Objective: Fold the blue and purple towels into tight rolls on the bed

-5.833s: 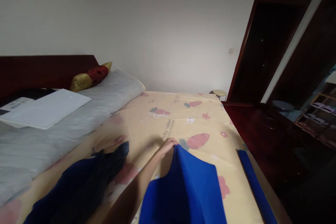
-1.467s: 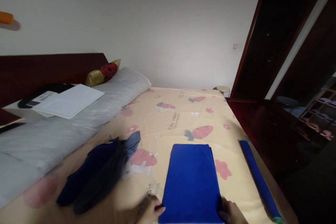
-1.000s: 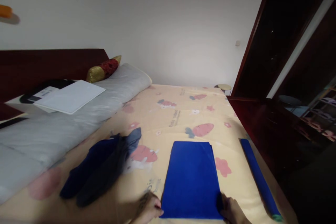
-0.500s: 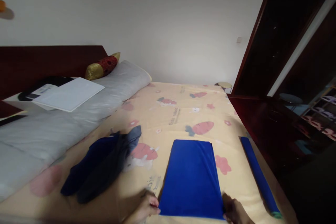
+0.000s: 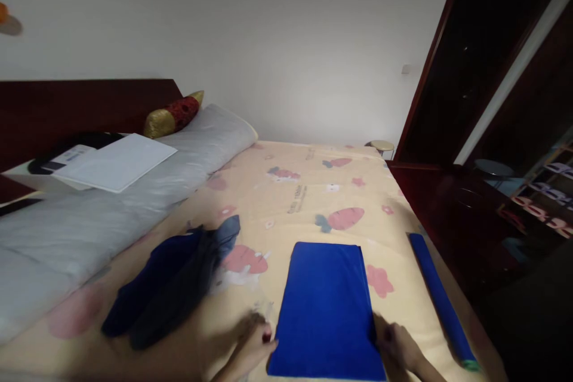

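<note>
A bright blue cloth (image 5: 326,304), folded into a flat rectangle, lies on the yellow carrot-print bedsheet (image 5: 304,191). My left hand (image 5: 253,343) pinches the cloth's near left edge, fingers closed. At the near right edge, my right hand (image 5: 396,346) grips the cloth in the same way. Both hands sit low in the view and are slightly blurred.
A heap of dark navy and grey clothes (image 5: 172,277) lies left of the cloth. A rolled blue cloth (image 5: 439,301) rests along the bed's right edge. Grey bedding (image 5: 89,215) carries a white board (image 5: 116,161). Dark wooden furniture (image 5: 447,209) stands to the right.
The blue cloth went from being held up and open to lying folded flat. In the last second both hands moved slightly forward along its side edges.
</note>
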Tool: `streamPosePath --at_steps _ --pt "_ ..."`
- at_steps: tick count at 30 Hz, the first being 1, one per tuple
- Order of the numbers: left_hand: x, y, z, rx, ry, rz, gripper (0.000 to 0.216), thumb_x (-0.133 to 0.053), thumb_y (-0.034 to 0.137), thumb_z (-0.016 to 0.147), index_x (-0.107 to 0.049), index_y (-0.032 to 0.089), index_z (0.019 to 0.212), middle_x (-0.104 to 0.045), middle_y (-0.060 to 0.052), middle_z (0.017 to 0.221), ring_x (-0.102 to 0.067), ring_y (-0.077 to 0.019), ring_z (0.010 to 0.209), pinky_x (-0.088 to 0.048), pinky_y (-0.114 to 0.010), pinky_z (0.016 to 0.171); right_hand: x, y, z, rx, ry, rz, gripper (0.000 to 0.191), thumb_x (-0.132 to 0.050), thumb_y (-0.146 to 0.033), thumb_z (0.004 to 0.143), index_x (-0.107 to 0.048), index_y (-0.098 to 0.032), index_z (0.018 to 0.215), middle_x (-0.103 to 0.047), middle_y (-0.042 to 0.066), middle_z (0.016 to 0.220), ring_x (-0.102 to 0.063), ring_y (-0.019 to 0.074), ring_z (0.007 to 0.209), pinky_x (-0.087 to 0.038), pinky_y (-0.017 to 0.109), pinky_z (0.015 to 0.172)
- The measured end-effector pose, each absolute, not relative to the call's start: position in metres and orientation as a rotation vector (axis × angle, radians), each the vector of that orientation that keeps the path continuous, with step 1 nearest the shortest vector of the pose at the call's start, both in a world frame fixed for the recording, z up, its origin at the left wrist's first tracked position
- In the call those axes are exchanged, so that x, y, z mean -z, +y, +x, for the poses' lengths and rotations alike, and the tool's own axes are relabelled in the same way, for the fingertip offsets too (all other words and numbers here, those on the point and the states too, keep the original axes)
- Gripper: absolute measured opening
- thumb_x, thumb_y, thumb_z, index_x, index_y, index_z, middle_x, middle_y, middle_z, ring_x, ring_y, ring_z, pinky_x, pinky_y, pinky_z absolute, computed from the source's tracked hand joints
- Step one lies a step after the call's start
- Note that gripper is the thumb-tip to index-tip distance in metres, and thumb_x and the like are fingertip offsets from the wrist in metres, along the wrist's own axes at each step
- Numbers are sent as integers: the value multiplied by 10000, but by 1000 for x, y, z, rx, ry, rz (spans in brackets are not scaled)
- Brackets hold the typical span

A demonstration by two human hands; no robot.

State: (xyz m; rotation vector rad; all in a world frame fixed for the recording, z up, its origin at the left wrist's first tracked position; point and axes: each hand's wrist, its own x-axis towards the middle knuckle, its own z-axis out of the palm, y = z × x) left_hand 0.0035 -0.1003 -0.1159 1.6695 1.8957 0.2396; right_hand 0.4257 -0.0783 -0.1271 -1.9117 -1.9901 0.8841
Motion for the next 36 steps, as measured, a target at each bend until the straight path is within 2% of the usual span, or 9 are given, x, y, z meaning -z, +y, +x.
streamPosePath --at_steps 4,6,8,12,15,18,23,29,36 --pt "113 -67 56 -504 1932 1965 343 -339 235 853 -641 207 1015 -706 -55 984 -643 -197 935 -483 -335 854 129 -43 375 -626 -2041 -1797 429 -314 -314 898 -637 -148 1125 -654 151 1142 -616 242 1059 -455 364 948" --pt "124 -57 90 -557 1903 2194 473 -323 178 854 -547 192 1270 -606 -76 1302 -553 -200 1194 -447 -355 983 138 -38 335 -475 -2120 -1675 466 -331 -304 914 -552 -149 1294 -526 130 1369 -493 238 1260 -381 361 1060" --pt "142 -55 118 -541 1827 2427 561 -323 159 868 -389 193 1423 -460 -52 1463 -431 -179 1330 -400 -352 1062 153 -43 302 -317 -2214 -1569 492 -327 -313 939 -472 -162 1384 -417 94 1465 -401 233 1341 -360 370 1093" --pt "167 -78 130 -467 1802 2692 593 -325 231 936 -161 245 1505 -362 -6 1517 -364 -157 1375 -363 -362 1101 192 -65 297 -136 -2316 -1492 532 -322 -416 977 -367 -181 1452 -339 60 1499 -338 235 1376 -352 408 1108" --pt "167 -100 105 -401 1839 2735 597 -345 351 961 -130 246 1508 -315 -3 1536 -350 -167 1384 -370 -350 1091 212 -79 336 -6 -2188 -1625 636 -363 -527 956 -323 -155 1470 -335 90 1498 -322 265 1383 -344 451 1111" --pt "164 -107 80 -402 1824 2771 599 -380 409 952 -204 234 1497 -370 -10 1514 -396 -181 1356 -386 -343 1075 217 -82 364 52 -2126 -1681 676 -373 -564 943 -323 -146 1470 -366 109 1482 -340 281 1374 -329 473 1117" --pt "158 -77 88 -484 1916 2703 437 -397 413 948 -523 248 1332 -634 -28 1279 -583 -208 1164 -446 -379 1009 196 -66 335 70 -2110 -1651 635 -358 -528 959 -338 -145 1464 -350 115 1491 -327 292 1379 -313 477 1123" --pt "158 -66 121 -575 1835 2787 572 -338 235 941 -203 206 1497 -376 -25 1510 -369 -169 1372 -388 -340 1069 198 -68 282 111 -2210 -1362 612 -370 -409 978 -134 -234 1515 -356 60 1488 -405 249 1335 -414 412 1053" --pt "149 -108 77 -382 1682 2881 598 -390 357 956 -172 241 1500 -318 2 1535 -351 -160 1382 -364 -318 1095 230 -104 333 186 -2038 -1575 746 -430 -512 940 -77 -213 1526 -414 108 1451 -467 309 1282 -472 490 968"
